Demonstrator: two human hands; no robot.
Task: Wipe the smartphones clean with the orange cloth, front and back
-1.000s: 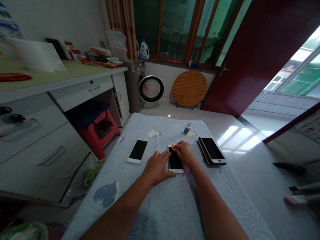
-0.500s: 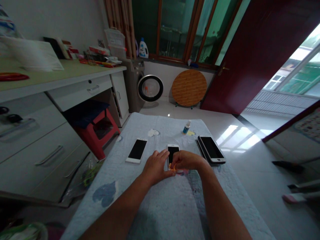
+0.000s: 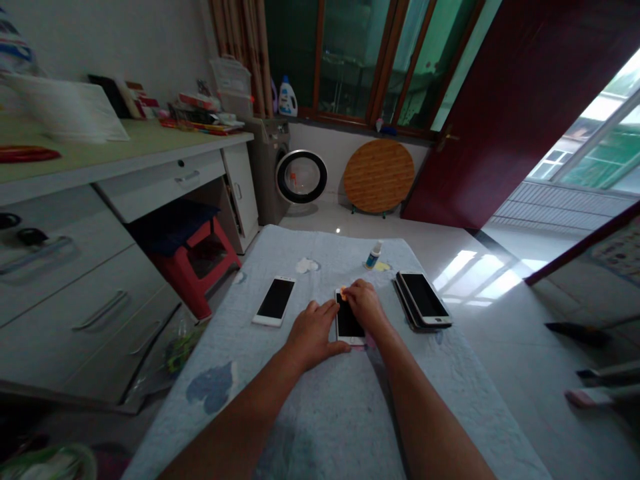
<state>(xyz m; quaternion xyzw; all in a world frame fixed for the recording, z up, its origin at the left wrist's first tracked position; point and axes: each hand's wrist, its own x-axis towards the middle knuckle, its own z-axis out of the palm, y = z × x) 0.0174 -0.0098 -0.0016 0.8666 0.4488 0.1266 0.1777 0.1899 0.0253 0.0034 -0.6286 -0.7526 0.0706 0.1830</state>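
Head view, and from my distant seat I took the edges first! Far left, the cloth-covered table (image 3: 240, 347) ran its edge close by a red stool (image 3: 217, 250). A white phone (image 3: 275, 300) lay near that edge, slanted, screen up, a stretch of cloth between it and the left hand (image 3: 313, 333). That hand was spread wide, fingers at the left edge of the middle phone (image 3: 349, 327), thumb by its near edge. So there lay the middle phone, flat, between both hands! The right hand (image 3: 367, 308) had a narrow pinch on an orange wad (image 3: 343, 293), over the phone's far end. A strip of cloth separated that hand from a dark slab (image 3: 407, 308) with a large phone (image 3: 425, 297) on top, close to the table's right edge.

Containers, from the left again: a green-rimmed bin (image 3: 91, 460) held pale crumpled stuff; a clear bag (image 3: 177, 348) showed something green; farther back stood a clear box (image 3: 231, 87), contents unreadable to me. The washing machine (image 3: 267, 170) had its round door (image 3: 301, 177) swung open. Beyond the hands stood a spray bottle (image 3: 373, 256), fill level impossible to tell.
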